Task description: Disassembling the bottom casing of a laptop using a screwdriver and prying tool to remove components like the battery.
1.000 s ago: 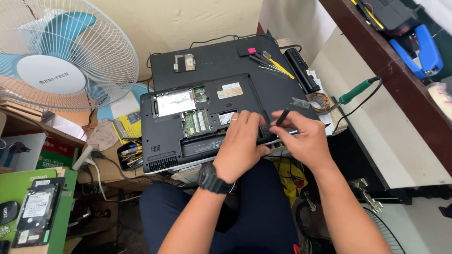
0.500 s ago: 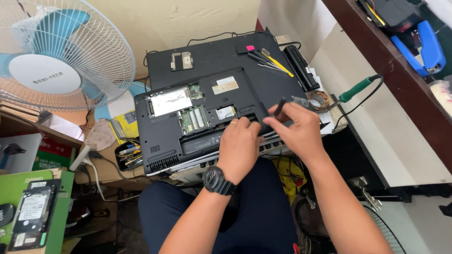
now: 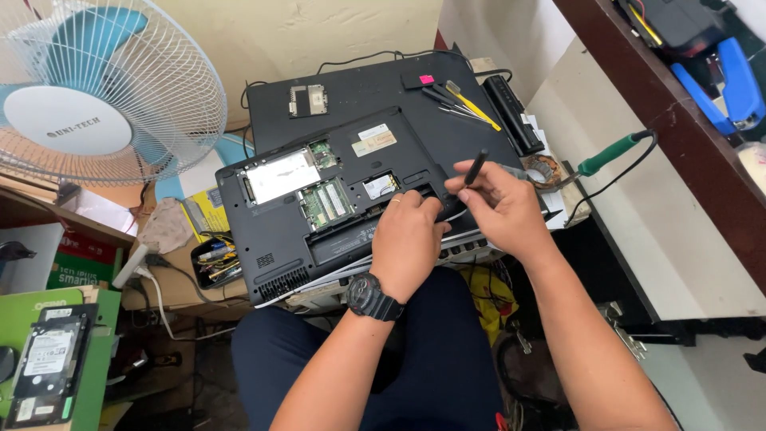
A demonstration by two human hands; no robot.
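While left hand (image 3: 409, 239) presses flat, fingers spread, on upturned black plastic laptop (image 3: 335, 199) mid-frame, right hand (image 3: 499, 207) pinches slim black screwdriver (image 3: 475, 168).

A repair workshop: opened laptop (image 3: 351, 191), soldering iron (image 3: 614, 156), loose hard drive (image 3: 46, 367).

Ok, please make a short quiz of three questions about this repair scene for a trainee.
1. True or false: the laptop lies with its underside up.
2. Which of the hands holds the slim black tool? A) left hand B) right hand
3. What stands at the far left, behind the laptop?

Key:
1. True; memory slots show in an open bay.
2. B.
3. A white fan with blue blades.
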